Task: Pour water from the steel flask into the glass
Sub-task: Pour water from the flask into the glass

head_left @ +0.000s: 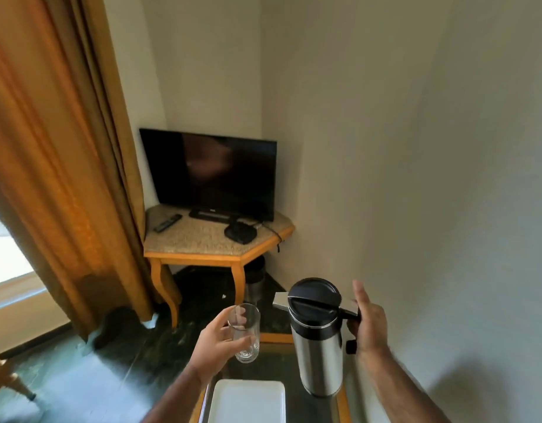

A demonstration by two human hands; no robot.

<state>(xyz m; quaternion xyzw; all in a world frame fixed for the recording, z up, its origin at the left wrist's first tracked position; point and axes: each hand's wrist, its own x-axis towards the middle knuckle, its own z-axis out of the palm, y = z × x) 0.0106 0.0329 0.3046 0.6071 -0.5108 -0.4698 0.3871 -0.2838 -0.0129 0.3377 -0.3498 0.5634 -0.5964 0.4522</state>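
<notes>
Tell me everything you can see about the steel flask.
The steel flask is a tall cylinder of brushed metal with a black collar, a black domed lid and a black side handle. A flat metal spout juts from its top toward the glass. It is nearly upright, apparently lifted above the glass-topped table. The right hand has its grip on the handle. No water is pouring.

The steel flask (320,346) had a brushed silver body, a black lid and a black handle on its right side. It stood nearly upright, near and right of centre. The glass (244,332), tall, clear and empty, was upright just left of it, apart.
</notes>
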